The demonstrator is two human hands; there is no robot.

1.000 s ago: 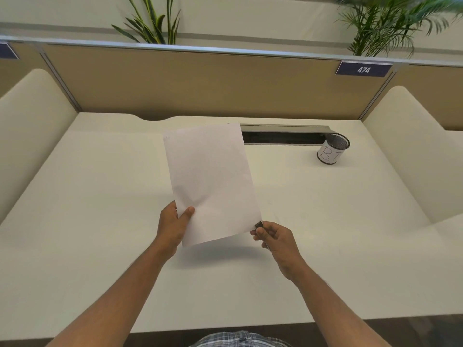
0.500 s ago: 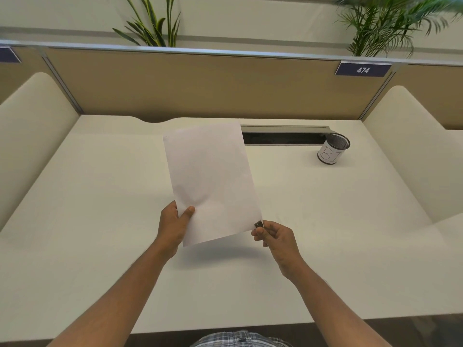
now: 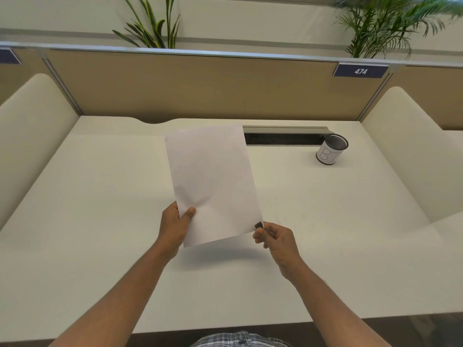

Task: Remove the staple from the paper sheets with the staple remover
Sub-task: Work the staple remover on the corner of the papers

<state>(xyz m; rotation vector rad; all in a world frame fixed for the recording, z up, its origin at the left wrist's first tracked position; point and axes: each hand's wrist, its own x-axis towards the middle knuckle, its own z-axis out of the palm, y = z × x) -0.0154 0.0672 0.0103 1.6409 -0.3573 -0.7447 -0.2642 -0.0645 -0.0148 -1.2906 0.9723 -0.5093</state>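
White paper sheets (image 3: 213, 181) are held up above the desk, tilted a little to the left. My left hand (image 3: 175, 225) grips their lower left corner, thumb on the front. My right hand (image 3: 274, 237) is closed around a small dark staple remover (image 3: 258, 224), whose tip touches the sheets' lower right corner. Most of the tool is hidden inside my fingers. The staple itself is too small to make out.
The white desk (image 3: 100, 234) has a mesh pen cup (image 3: 331, 152) labelled "BI" at the back right, beside a grey cable slot (image 3: 285, 137). Tan partition panels and cream side dividers enclose the desk. Plants stand behind the partition.
Almost nothing has changed. Both hands and the sheets hold the same position, with the remover staying at the lower right corner.
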